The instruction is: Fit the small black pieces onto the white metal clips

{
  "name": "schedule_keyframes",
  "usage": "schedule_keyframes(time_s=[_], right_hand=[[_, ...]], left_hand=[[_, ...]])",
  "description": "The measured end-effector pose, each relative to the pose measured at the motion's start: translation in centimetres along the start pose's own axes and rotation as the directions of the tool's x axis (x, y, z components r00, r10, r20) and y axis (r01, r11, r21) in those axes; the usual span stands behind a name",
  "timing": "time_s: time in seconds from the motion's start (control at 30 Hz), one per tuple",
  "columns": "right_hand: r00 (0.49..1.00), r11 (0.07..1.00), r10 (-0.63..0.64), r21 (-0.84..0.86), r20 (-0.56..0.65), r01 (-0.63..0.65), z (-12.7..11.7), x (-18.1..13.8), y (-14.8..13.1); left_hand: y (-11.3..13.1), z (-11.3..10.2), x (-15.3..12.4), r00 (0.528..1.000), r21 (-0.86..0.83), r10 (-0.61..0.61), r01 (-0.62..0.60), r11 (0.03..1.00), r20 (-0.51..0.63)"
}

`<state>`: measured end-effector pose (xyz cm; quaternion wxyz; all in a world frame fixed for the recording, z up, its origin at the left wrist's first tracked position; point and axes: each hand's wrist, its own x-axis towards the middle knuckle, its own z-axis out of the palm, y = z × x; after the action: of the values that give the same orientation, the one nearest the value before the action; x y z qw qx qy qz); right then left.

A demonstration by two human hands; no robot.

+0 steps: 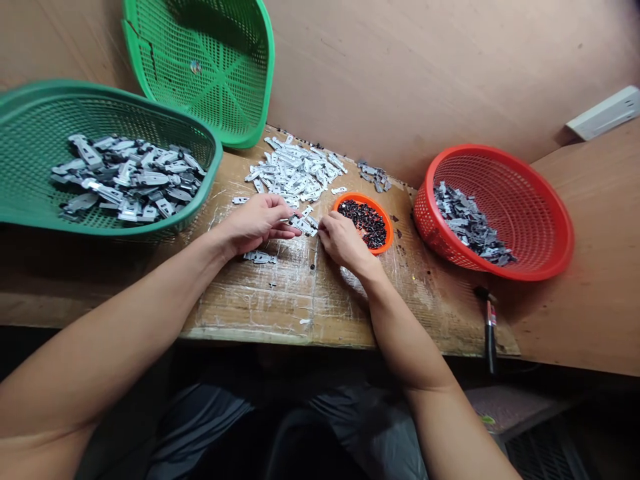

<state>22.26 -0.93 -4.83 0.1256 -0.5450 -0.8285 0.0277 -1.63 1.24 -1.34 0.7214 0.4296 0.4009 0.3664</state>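
Between the thumb and fingers of my left hand (260,223) is a small silver metal hinge part (303,223), held just above the table. My right hand (345,240) is closed, its fingertips pinched at the part's right end; whatever they grip there is hidden. Just behind my right hand stands a shallow orange bowl (389,230) of small black pieces (367,220). Below my left hand another assembled-looking silver hinge part (260,257) lies on the table. A loose heap of silver metal plates (295,168) spreads beyond both hands.
A dark green basket (215,163) at left holds many silver hinge parts (135,177). Behind it leans a bright green basket (270,73). At right, a red basket (540,200) holds grey metal pieces (473,223); a black-handled brush (490,337) lies before it. Cardboard (240,307) covers the table.
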Motion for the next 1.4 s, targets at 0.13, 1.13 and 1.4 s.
schedule_keyframes(time_s=[0.13, 1.13, 1.4], right_hand=[[0.999, 0.999, 0.021, -0.024, -0.047, -0.022, 0.3, -0.4, 0.0], [0.954, 0.378, 0.276, 0.899, 0.120, -0.222, -2.4, 0.0, -3.6], [0.946, 0.419, 0.309, 0.879, 0.098, -0.228, -2.0, -0.1, -3.7]], left_hand=[[-0.2, -0.1, 0.2, 0.999, 0.044, 0.005, -0.003, 0.999, -0.046], [-0.3, 0.5, 0.0, 0.998, 0.092, 0.031, -0.026, 0.995, -0.055], [-0.3, 0.5, 0.0, 0.999, 0.063, -0.007, 0.010, 0.998, -0.046]])
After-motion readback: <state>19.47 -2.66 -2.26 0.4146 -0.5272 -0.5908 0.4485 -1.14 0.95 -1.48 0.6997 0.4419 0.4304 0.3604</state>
